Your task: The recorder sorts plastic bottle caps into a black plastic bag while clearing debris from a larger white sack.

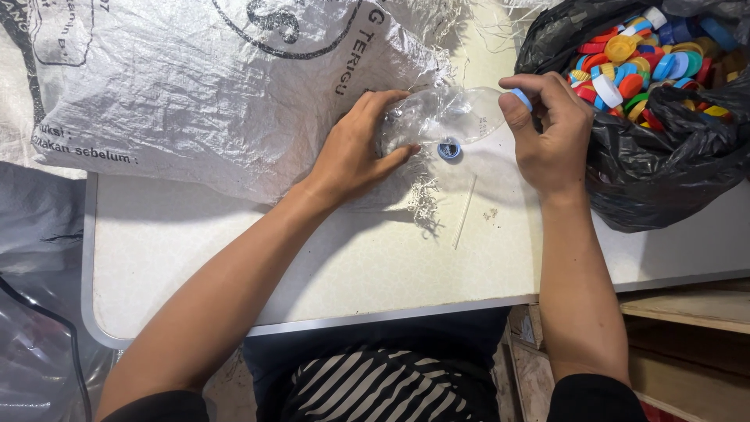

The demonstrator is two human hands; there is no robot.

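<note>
While the left hand [355, 152] clasps a crinkled clear bottle [441, 117], the right hand's [551, 133] grip pinches its round blue cap [522, 98].

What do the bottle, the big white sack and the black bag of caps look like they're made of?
Bottle: clear thin plastic, glossy and crumpled. White sack: probably woven plastic, with a matte weave and frayed threads. Black bag: thin plastic film, shiny and wrinkled.

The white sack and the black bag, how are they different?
The white sack is woven, printed with dark markings, and its contents are hidden; the black bag is smooth, glossy plastic, open on top, showing colourful bottle caps. The sack lies beyond the left hand, the bag beside the right hand. Both rest on the table.
</note>
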